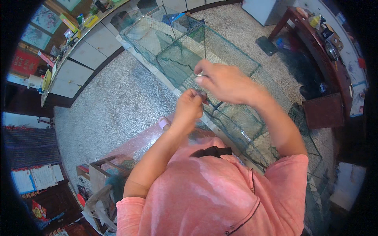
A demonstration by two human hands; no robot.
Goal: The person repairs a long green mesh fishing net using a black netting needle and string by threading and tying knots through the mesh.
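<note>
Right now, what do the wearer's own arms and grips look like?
Left grip and right grip are bare human hands, no gloves or cables visible. Left arm and right arm are bare below the short pink left sleeve and right sleeve. The pink shirt has thin dark piping.

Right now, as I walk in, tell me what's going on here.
A person in a pink shirt has both bare hands at a green net with dark frame bars. The left hand has its fingers drawn together; the right hand is just beyond it, thumb and forefinger curved toward each other. Whatever they pinch is too small to tell. The net spreads out past both hands.
</note>
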